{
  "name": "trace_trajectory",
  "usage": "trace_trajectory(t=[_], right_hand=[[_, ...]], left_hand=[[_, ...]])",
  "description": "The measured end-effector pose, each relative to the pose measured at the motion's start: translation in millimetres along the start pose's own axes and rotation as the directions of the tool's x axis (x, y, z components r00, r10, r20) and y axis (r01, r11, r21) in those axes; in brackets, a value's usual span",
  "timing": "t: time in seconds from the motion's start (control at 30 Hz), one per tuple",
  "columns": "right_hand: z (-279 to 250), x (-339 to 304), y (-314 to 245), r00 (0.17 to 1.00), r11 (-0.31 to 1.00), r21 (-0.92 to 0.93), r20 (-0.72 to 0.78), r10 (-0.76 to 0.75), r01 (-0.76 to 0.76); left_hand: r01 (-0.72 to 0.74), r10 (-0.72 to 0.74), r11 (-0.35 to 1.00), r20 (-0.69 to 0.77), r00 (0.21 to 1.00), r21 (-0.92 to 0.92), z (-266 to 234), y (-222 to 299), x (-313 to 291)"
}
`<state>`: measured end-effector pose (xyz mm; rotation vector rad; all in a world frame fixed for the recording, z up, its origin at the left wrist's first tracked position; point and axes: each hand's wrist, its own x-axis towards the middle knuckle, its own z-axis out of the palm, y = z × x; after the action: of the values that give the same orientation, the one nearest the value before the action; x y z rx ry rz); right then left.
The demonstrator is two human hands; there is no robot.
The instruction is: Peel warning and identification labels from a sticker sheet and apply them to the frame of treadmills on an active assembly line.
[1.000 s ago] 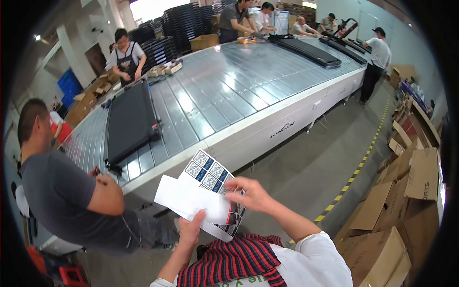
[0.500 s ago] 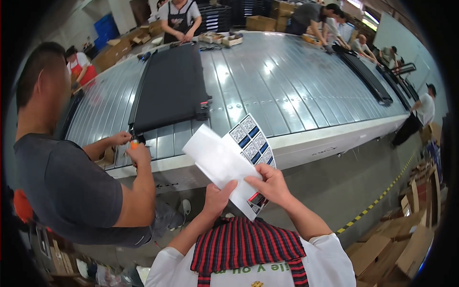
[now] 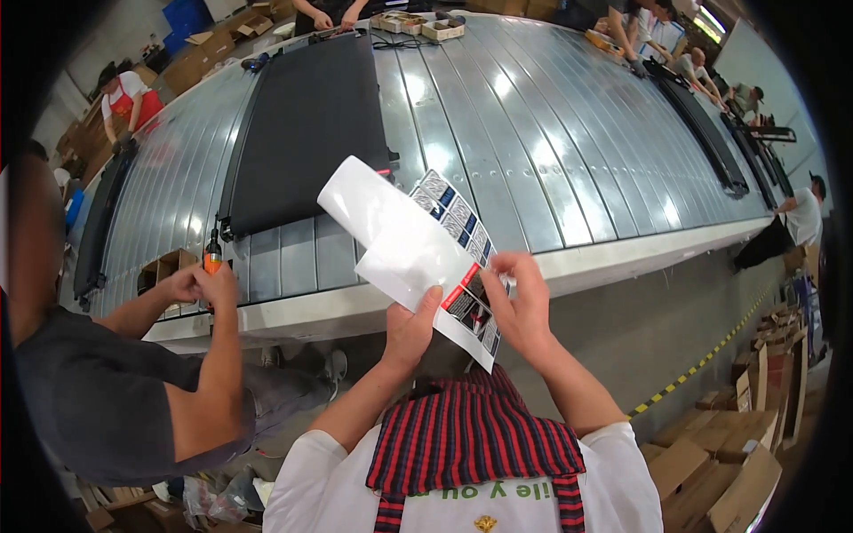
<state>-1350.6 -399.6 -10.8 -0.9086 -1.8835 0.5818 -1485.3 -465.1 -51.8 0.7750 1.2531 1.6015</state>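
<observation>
In front of my chest I hold a few label sheets point(image 3: 382, 226), white on the back, with the upper left end curling. My left hand point(image 3: 411, 333) is closed on their lower left edge, thumb on top. Printed stickers with square patterns and blue bars point(image 3: 458, 222) show behind the white sheet. Dark stickers with red strips point(image 3: 466, 306) show lower down, beside my right hand point(image 3: 522, 302). That hand's thumb and bent fingers pinch the right edge of the sheets; its fingertips are partly hidden.
A metal-topped worktable point(image 3: 569, 191) stretches ahead, bearing a wide black panel point(image 3: 306, 133) and black bars point(image 3: 697, 133) at right. At my left a co-worker point(image 3: 133, 391) grips an orange-and-black power screwdriver point(image 3: 212, 258). Cardboard boxes point(image 3: 711, 444) lie at lower right. Other people stand round the table.
My right hand has shifted right and up along the sheets' edge. More of the red-striped stickers shows, and the white sheet is curled. The co-worker's hands and screwdriver appear further left.
</observation>
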Motion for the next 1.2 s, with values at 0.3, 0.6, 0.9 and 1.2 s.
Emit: trace_trajectory(t=[0.3, 0.6, 0.9, 1.2], right_hand=[[-8, 53, 57, 0.96, 0.991, 0.134, 0.279, -0.035, -0.003], [-16, 120, 94, 0.901, 0.965, 0.173, 0.419, 0.111, -0.199], [36, 151, 85, 0.835, 0.932, 0.209, 0.53, 0.146, -0.296], [84, 159, 97, 0.796, 0.674, 0.461, 0.501, 0.34, -0.577]], left_hand=[[-0.167, 0.165, 0.965, 0.026, 0.986, 0.205, 50, -9, 79], [-0.127, 0.141, 0.924, -0.014, 0.99, 0.361, 86, 4, 139], [-0.137, 0.15, 0.91, -0.002, 0.989, 0.391, 37, 27, 172], [-0.207, 0.228, 0.911, -0.017, 0.974, 0.358, -30, 42, 200]])
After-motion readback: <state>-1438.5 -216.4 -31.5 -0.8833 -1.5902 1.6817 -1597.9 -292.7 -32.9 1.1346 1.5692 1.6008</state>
